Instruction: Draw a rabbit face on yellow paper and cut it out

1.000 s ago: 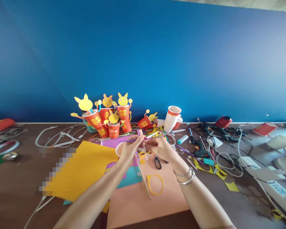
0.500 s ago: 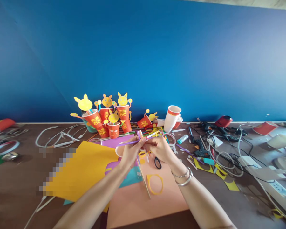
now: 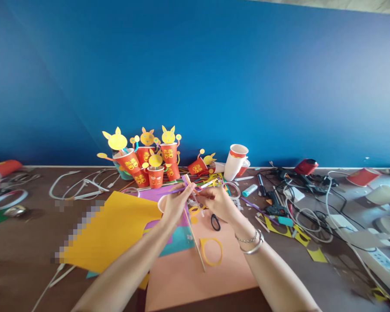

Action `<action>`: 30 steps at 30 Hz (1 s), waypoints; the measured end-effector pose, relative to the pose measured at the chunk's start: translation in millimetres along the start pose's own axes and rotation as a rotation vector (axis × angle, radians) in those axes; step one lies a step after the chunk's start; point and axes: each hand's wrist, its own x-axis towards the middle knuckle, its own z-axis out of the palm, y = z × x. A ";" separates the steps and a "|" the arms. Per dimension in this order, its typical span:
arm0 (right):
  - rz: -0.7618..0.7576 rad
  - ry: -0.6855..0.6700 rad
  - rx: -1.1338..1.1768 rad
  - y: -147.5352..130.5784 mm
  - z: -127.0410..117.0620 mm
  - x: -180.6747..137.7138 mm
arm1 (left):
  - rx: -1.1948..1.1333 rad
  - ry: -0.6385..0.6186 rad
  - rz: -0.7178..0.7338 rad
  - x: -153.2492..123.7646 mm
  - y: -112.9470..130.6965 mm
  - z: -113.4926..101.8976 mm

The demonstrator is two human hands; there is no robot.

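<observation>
Close together over the paper, both my hands work on a small bundle of thin purple and orange straws [image 3: 186, 180]. My left hand [image 3: 177, 201] is closed around the bundle, its thumb pressed on it. The fingertips of my right hand [image 3: 219, 201] pinch an orange piece beside my left thumb; what exactly lies between them is partly hidden. A pale clear strip dangles below the fingers. Behind my left hand a paper cup [image 3: 161, 203] lies partly covered. Scissors with black handles [image 3: 215, 222] rest just below my right hand.
Red paper cups with yellow animal heads [image 3: 168, 151] stand at the back left. A white cup stack [image 3: 235, 162] stands right of centre. Yellow paper [image 3: 113, 234] and orange paper [image 3: 195, 281] cover the front. Glue guns [image 3: 274, 206], cables and a power strip [image 3: 373, 253] crowd the right.
The straw bundle has tilted and shifted slightly left with my left hand. My right hand has stayed nearly in place, with a little more orange showing between the hands.
</observation>
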 end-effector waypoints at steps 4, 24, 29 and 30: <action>-0.008 -0.017 0.022 2.2 -1.2 -0.6 | 0.024 -0.089 -0.020 -4.0 1.3 3.3; 0.034 0.005 -0.143 12.2 -6.7 -1.5 | 0.066 -0.020 0.089 1.3 7.7 1.9; 0.078 0.024 -0.032 10.3 -15.8 0.0 | 0.151 -0.110 0.095 3.9 8.8 -1.2; 0.097 0.025 0.018 7.8 -19.7 0.3 | 0.181 -0.134 0.086 3.6 10.1 -1.3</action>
